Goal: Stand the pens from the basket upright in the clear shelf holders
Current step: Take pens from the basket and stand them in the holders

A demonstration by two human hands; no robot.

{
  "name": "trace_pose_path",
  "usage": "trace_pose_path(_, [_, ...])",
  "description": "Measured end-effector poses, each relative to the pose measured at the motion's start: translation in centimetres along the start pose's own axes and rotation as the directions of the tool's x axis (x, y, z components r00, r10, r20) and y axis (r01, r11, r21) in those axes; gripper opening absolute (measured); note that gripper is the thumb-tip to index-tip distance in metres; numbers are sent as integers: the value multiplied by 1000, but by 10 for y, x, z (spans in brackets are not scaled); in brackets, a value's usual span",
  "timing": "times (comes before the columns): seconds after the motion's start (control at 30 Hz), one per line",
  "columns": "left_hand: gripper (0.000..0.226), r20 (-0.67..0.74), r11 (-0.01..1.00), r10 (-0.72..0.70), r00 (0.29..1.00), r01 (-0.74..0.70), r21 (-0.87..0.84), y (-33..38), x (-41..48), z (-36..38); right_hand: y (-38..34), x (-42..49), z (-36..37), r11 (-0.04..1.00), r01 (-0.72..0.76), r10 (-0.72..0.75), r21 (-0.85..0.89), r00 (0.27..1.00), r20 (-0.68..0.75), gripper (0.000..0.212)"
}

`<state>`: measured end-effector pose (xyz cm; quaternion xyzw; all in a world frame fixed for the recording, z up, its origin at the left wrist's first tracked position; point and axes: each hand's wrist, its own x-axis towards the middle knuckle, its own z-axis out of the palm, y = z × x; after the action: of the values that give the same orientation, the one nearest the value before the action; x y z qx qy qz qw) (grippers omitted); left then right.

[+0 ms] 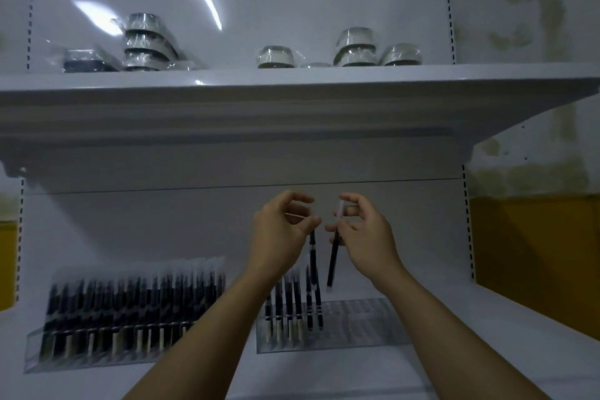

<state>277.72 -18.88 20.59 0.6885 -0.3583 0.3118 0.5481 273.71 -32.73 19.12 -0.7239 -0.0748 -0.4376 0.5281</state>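
Both hands are raised in front of the lower shelf's back panel. My left hand (284, 230) pinches the top of a dark pen (313, 266) that hangs straight down over the right clear holder (357, 328). My right hand (360, 234) pinches a second dark pen (332, 265), tilted, its tip just above that holder. Several pens stand upright in the holder's left part; its right part holds none. The left clear holder (35, 354) is packed with several upright pens. The basket is out of view.
The upper shelf's front edge (292, 107) juts out above my hands. Wrapped tape rolls (355, 47) and other packets sit on top of it. A yellow panel (532, 253) lies right of the shelf unit.
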Motion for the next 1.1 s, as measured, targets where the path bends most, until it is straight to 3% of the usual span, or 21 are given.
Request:
trace_pose_path(0.33, [16,47,980,-58,997,48,191,-43,-5,21,50,4,20,999,-39,39,-33,999,23,28])
trace_pose_path(0.6, [16,41,978,-93,995,84,189,-51,-7,18,59,3,28,999,-37,38,-23,999,30,30])
trace_pose_path(0.8, [10,90,928,-72,993,34,370,-57,-11,18,68,-7,28,973,48,-15,-226,989,147,28])
trace_pose_path(1.0, [20,103,891,-137,985,78,447,-67,-16,22,71,-19,15,911,85,57,-404,943,328,57])
trace_pose_path(1.1, [23,112,853,-127,986,51,519,-68,-16,21,68,-23,13,823,159,108,-545,899,425,72])
